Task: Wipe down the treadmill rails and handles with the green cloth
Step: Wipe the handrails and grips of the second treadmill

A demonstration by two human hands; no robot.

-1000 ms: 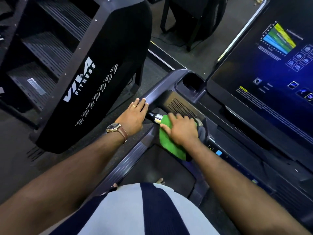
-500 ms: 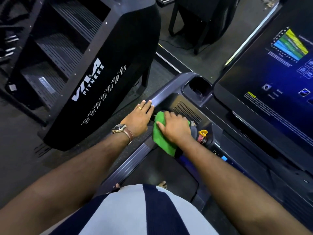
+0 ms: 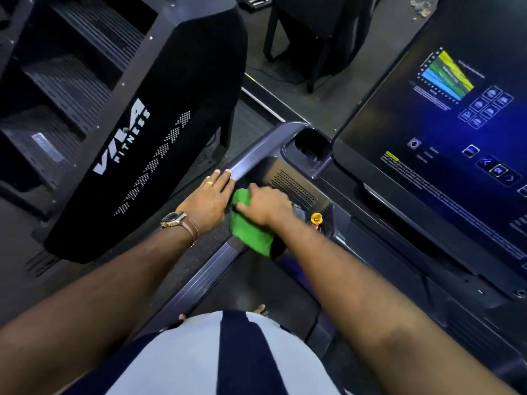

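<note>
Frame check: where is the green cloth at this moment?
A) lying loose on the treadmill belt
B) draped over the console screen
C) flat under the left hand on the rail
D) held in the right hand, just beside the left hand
D: the right hand grips the green cloth, while the left hand, the one with the wristwatch, rests open on the rail with no cloth under it.

The person is wearing a broad-striped navy and pale grey shirt [image 3: 242, 354]. A wristwatch [image 3: 174, 220] with a gold-toned rectangular case, dark face and brown leather strap is sitting on the left wrist. A thin gold ring [image 3: 209, 183] is circling a finger of the left hand [image 3: 211, 202]. Both forearms are showing bare.
</note>
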